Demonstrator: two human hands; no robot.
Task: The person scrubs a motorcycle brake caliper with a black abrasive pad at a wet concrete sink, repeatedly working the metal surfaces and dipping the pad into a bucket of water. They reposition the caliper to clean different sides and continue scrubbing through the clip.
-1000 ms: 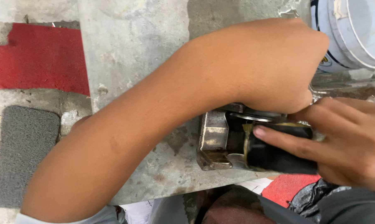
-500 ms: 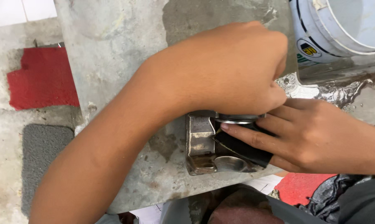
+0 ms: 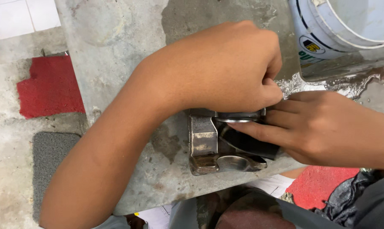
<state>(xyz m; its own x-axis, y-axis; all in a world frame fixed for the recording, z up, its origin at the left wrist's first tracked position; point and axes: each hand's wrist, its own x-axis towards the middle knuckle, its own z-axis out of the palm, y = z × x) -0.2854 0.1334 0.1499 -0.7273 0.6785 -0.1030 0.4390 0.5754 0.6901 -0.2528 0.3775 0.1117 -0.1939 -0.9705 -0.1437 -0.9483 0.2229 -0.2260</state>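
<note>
Both hands on metal caliper: left hand fingers curled tight, right hand fingers flat.

Top of the dull grey cast-metal part near the front edge of the concrete slab hidden under the left hand, and fingertips of that hand tucked out of sight, so grip impossible to judge. Black rounded piece half covered by the right hand. White plastic bucket at the slab's far right corner cut off by the top and right edges.
</note>
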